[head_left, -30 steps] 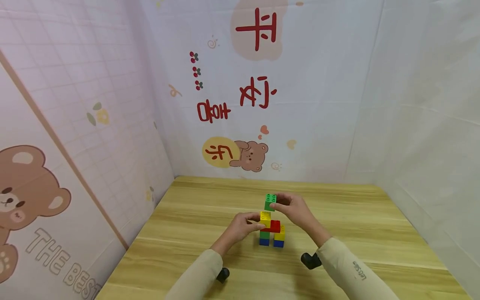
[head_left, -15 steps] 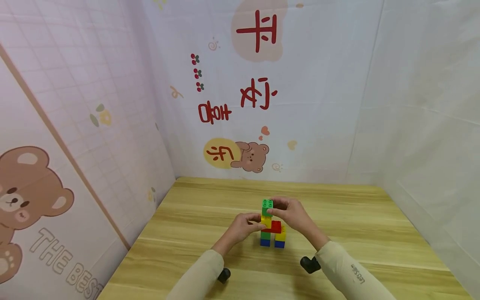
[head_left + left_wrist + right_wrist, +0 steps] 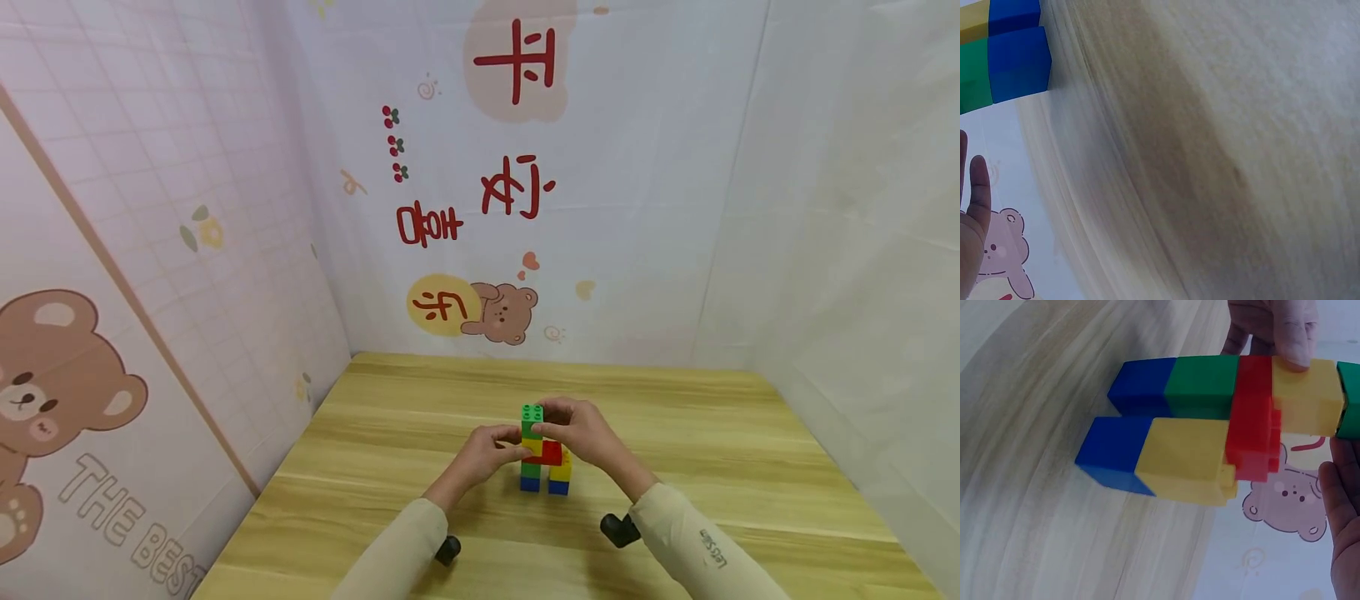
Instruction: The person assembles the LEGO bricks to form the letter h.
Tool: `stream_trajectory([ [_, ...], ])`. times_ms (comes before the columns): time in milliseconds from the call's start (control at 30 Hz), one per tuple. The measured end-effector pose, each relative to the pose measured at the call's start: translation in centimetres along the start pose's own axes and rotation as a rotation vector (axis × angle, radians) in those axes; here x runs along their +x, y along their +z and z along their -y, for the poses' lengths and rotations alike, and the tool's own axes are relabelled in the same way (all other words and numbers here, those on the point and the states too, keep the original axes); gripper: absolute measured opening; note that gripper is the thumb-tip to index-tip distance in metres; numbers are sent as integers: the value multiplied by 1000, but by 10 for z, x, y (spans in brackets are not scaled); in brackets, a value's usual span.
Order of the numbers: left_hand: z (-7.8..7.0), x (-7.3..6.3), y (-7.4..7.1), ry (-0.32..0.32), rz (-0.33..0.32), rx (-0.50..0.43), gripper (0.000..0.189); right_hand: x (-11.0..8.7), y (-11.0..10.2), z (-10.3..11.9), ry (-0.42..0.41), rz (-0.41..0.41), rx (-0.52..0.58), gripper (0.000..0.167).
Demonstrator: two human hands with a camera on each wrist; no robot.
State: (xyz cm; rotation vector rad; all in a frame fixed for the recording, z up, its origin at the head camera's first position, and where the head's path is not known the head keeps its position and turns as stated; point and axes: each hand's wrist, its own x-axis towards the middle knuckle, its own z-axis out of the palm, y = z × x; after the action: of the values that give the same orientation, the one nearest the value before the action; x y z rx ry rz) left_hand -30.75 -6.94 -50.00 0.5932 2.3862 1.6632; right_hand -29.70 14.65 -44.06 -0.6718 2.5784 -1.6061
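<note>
A small toy brick structure stands on the wooden table: two blue bricks [image 3: 1114, 450] at the base, a green brick [image 3: 1202, 386] and a yellow brick [image 3: 1182, 459] on them, and a red brick [image 3: 552, 452] bridging both columns. Above the red brick's left end is another yellow brick [image 3: 1307, 397], which my left hand [image 3: 483, 457] pinches between thumb and fingers. My right hand [image 3: 583, 428] holds a green brick [image 3: 532, 427] on top of that yellow one, its studs facing up. In the left wrist view, fingers [image 3: 980, 187] show beside the lower bricks.
Black rounded objects [image 3: 619, 529] lie on the table [image 3: 390, 425] near the right sleeve and beside the left forearm. White printed cloth [image 3: 630, 208] rises behind the table and along both sides.
My right hand has moved down and slightly left, bringing the green brick from above the tower onto the upper yellow brick. My left hand has stayed on the yellow brick.
</note>
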Motion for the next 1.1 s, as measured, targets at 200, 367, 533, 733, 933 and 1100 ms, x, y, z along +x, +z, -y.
stream_trajectory([
  [200,4,0,0,17,2,34,26,-3,1,1,12,-1,-46,33],
  [367,4,0,0,12,9,18,29,-2,1,0,13,2,-54,34],
  [533,4,0,0,28,3,11,27,-1,2,-3,-5,-9,-54,32],
  [733,4,-1,0,49,3,22,22,-3,5,-7,-4,-37,-49,31],
  [933,6,0,1,45,-2,22,24,-3,7,-11,-10,-54,-23,29],
  [1100,8,0,2,36,-2,41,24,-6,7,-2,-7,-61,-17,26],
])
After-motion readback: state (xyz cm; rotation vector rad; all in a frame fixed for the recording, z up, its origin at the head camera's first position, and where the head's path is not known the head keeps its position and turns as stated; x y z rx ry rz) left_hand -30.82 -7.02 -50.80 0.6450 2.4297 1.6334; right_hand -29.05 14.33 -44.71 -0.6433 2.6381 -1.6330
